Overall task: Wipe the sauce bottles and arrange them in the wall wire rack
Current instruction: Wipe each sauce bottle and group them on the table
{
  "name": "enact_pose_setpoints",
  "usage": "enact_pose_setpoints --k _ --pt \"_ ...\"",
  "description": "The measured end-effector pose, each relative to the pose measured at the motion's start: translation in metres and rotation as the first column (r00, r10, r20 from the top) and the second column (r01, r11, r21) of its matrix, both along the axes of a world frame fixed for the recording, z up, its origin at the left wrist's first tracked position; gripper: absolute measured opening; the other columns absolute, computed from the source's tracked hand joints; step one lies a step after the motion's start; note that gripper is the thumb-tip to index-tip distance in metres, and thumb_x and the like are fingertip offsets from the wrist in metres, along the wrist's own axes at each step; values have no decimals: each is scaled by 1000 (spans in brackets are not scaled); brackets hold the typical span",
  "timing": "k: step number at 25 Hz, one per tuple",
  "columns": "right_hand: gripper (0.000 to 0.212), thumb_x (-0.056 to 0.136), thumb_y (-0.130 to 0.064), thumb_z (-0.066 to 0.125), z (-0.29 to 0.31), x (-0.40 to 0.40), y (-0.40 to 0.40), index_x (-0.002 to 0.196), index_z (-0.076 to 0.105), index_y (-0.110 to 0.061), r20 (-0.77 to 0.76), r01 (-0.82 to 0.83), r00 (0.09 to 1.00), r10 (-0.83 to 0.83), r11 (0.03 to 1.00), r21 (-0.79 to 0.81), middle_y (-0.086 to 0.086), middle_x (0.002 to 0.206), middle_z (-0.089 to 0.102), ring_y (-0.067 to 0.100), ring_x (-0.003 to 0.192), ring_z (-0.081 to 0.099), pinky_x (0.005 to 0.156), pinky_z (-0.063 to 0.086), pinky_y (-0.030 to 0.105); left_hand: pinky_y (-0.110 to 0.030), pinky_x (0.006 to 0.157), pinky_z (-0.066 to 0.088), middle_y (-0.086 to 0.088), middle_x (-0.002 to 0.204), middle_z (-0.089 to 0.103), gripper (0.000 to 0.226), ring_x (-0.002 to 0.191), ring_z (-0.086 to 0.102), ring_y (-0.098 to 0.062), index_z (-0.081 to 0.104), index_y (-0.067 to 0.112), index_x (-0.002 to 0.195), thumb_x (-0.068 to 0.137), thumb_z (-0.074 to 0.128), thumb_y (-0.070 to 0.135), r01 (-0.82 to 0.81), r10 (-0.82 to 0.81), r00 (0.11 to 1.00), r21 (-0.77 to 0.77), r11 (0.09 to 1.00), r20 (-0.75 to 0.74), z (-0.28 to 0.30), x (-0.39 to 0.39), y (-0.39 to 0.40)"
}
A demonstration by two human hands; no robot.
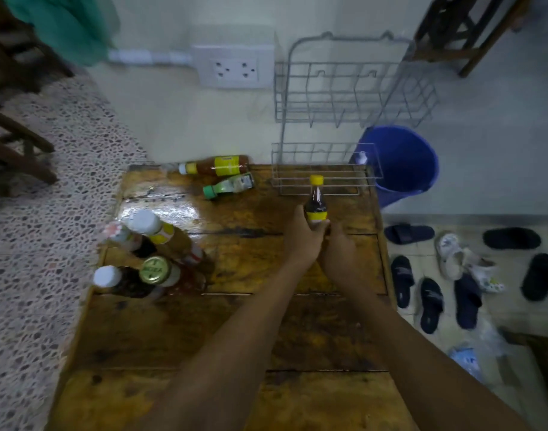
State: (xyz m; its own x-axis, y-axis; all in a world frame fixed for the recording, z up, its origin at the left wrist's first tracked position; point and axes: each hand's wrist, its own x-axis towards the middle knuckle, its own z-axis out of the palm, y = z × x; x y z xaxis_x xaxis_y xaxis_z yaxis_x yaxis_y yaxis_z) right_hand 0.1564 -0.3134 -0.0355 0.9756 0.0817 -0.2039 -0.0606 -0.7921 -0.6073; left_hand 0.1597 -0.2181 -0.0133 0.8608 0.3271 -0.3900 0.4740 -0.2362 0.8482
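A view from above looks down on a worn wooden table (235, 337) pushed against a pale wall. Two bare forearms reach forward to the table's far right part. The left hand (302, 236) curls its fingers around the lower body of a small dark sauce bottle (316, 205) with a yellow cap and yellow label, holding it upright. The right hand (339, 248) sits just beside and below it, touching the bottle's base; its fingers are turned away from the camera, so whether they grip cannot be told. Directly behind the bottle stands a two-tier wire rack (344, 98) against the wall, both tiers holding nothing. To the left of the rack, two bottles lie on their sides: an orange sauce bottle (216, 165) and a green-capped bottle (229, 185). Four more upright bottles (148, 253) cluster at the table's left edge. A blue bucket (403, 163) stands on the floor right of the rack, and sandals (434, 284) are scattered further right.
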Motion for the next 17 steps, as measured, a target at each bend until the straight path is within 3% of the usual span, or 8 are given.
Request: enact_pose_setpoints --k 3,4,6,8,10,12,14,17 --pt "16 105 -19 52 21 -32 36 120 56 -15 38 -80 997 73 970 230 -4 85 68 9 68 64 53 50 26 -34 101 52 3 134 63 48 125 59 -17 49 25 142 99 68 19 -159 157 982 7 987 106 15 -57 26" --pt "19 109 -24 46 26 -44 51 120 60 -19 -1 -91 995 98 929 358 -4 87 71 7 70 67 57 53 25 -35 106 51 3 137 62 51 128 58 -15 48 26 145 99 67 16 -208 203 971 25 978 129 19 -76 36" --pt "26 110 -35 40 29 -65 79 118 64 -29 -13 -161 982 189 869 467 -6 94 75 7 81 72 68 58 29 -30 106 48 4 139 58 52 130 55 -13 50 25 146 98 68 17 -300 282 945 97 949 163 25 -108 59" --pt "17 106 -34 46 25 -78 104 113 61 -31 20 -273 955 295 854 443 -8 95 74 5 84 70 69 56 27 -24 103 43 2 141 52 51 133 51 -15 51 23 148 100 66 25 -348 320 932 175 921 168 30 -135 79" --pt "10 103 -29 53 25 -82 121 105 62 -32 8 -314 939 343 850 423 -10 91 72 0 82 68 64 50 16 -26 106 42 -1 145 48 51 137 48 -19 49 23 151 102 63 31 -361 340 932 221 906 126 30 -153 90" --pt "21 104 -34 50 30 -88 126 98 68 -29 -38 -312 930 365 842 441 -7 84 73 1 79 68 62 48 14 -30 111 42 -2 150 46 54 142 44 -21 47 23 153 103 62 35 -379 370 925 239 894 83 30 -168 92" --pt "27 101 -44 47 26 -100 119 99 70 -29 -41 -355 910 412 828 435 -7 89 74 3 83 69 66 50 18 -29 112 42 -2 153 44 57 143 44 -20 46 22 154 102 63 38 -402 400 915 228 887 58 31 -185 85" --pt "12 103 -29 54 14 -130 112 108 63 -35 -20 -487 844 535 783 386 -14 99 69 -2 91 64 72 49 16 -26 101 48 5 139 53 55 129 55 -16 53 26 146 96 72 36 -483 480 875 205 851 65 27 -216 80"
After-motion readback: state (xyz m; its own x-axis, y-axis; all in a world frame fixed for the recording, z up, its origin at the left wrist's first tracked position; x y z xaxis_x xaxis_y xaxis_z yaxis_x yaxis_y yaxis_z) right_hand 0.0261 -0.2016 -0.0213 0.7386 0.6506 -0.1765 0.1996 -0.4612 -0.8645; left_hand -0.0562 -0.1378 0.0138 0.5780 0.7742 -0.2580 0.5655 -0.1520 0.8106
